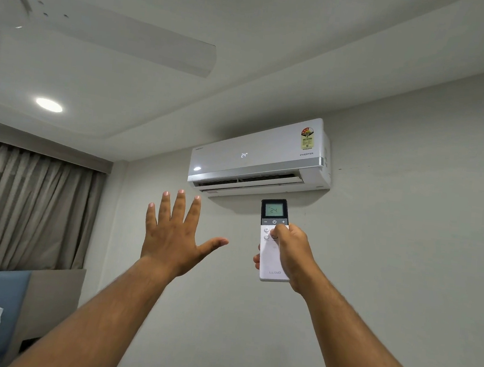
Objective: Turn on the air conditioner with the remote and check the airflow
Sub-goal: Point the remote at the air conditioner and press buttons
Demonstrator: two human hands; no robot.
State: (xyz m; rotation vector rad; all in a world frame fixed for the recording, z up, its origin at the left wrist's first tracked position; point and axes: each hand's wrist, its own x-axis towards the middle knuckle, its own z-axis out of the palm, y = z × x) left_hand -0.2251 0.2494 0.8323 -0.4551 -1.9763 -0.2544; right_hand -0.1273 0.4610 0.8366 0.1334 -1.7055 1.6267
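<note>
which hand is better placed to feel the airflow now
Left. The left hand is empty, fingers spread, raised below the air conditioner vent; the right hand holds the remote.

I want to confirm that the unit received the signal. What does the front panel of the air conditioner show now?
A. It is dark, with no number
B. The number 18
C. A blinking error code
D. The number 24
D: the air conditioner shows a lit 24 on its front, the same number as on the screen of the remote held in the right hand.
</note>
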